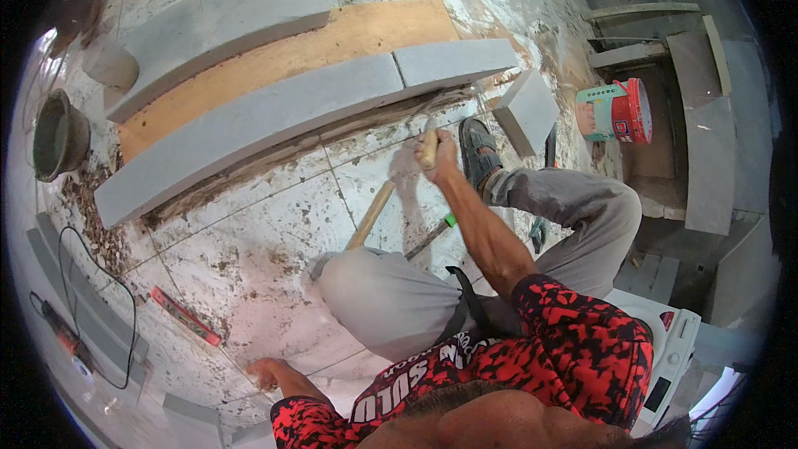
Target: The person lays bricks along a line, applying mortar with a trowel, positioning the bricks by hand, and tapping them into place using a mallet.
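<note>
My right hand is closed round the pale wooden handle of a hand tool, beside my sandalled foot. The tool's working end is too small and blurred to name. Just beyond it runs a low row of grey blocks, laid end to end with a dark joint between two. Low on the left, my left hand rests on the dirty tiled floor, fingers apart and holding nothing. Nearest to it lies a red spirit level. A wooden handle sticks out from beside my bent knee, its other end hidden.
An orange-brown board lies between the block row and another grey block row. A loose block stands by my foot, near a red-and-white bucket. At far left are a dark bucket and a corded power tool.
</note>
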The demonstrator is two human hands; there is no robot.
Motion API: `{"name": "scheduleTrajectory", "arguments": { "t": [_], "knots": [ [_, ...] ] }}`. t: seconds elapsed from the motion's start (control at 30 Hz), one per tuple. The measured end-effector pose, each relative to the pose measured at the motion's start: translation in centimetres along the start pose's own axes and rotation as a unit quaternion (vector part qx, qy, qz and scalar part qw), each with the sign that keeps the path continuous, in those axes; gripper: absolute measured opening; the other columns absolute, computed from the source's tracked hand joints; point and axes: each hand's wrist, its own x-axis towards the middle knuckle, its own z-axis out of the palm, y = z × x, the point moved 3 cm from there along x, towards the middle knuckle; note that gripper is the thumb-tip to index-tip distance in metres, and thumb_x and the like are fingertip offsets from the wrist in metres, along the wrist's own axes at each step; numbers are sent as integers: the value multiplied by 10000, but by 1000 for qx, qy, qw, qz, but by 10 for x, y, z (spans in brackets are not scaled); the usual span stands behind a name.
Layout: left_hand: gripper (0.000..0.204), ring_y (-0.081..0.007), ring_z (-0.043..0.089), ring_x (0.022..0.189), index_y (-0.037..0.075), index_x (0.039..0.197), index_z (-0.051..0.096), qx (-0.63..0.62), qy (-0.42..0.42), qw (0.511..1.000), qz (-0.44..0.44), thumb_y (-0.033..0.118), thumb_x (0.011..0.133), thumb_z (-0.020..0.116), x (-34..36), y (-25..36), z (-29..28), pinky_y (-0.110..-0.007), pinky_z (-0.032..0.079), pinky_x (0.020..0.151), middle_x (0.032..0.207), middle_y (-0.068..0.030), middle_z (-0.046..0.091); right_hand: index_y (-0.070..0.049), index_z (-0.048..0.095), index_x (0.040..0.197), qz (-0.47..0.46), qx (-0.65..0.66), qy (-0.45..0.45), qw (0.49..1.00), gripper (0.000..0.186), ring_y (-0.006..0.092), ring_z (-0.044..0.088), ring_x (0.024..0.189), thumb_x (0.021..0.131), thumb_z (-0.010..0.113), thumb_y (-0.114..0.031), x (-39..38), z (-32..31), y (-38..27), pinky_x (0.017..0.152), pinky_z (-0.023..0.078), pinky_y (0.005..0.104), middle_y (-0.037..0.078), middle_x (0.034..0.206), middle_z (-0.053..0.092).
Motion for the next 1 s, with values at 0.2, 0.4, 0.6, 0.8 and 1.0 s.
{"name": "scheduleTrajectory", "arguments": {
  "t": [0.2,0.4,0.6,0.8,1.0],
  "knots": [
    [747,-353,498,1123,19,1190,489,-2,4,1000,-1,628,757,517,8,4,-11,-486,429,918,1208,-184,493,-12,508,941,2,-31,-15,999,347,215,518,559,931,370,-331,-41,21,32,459,440,341,111,763,539],
    [752,-352,508,1117,34,1198,487,15,-16,999,30,647,763,504,-5,-1,-10,-482,436,909,1217,-178,489,-22,499,925,-52,-34,48,997,331,211,514,550,936,373,-327,21,-36,-73,453,440,342,104,744,525],
    [766,-354,512,1114,37,1199,489,40,140,988,54,671,770,481,37,-6,20,-481,450,883,1204,-182,499,-36,448,1022,38,-74,7,997,319,179,499,553,957,335,-328,-6,18,-3,450,434,306,84,774,532],
    [799,-351,510,1113,18,1221,479,59,51,997,15,678,770,471,12,-6,16,-497,456,863,1211,-193,494,-45,479,996,89,-53,3,995,344,200,520,561,922,407,-373,-63,38,91,448,447,352,86,783,536],
    [813,-355,499,1119,-7,1203,482,94,77,992,-19,683,774,456,12,-1,12,-511,454,846,1195,-200,494,-67,458,977,161,-68,-39,984,315,198,522,596,923,397,-370,-115,104,152,504,456,349,80,802,543]
  ]
}}
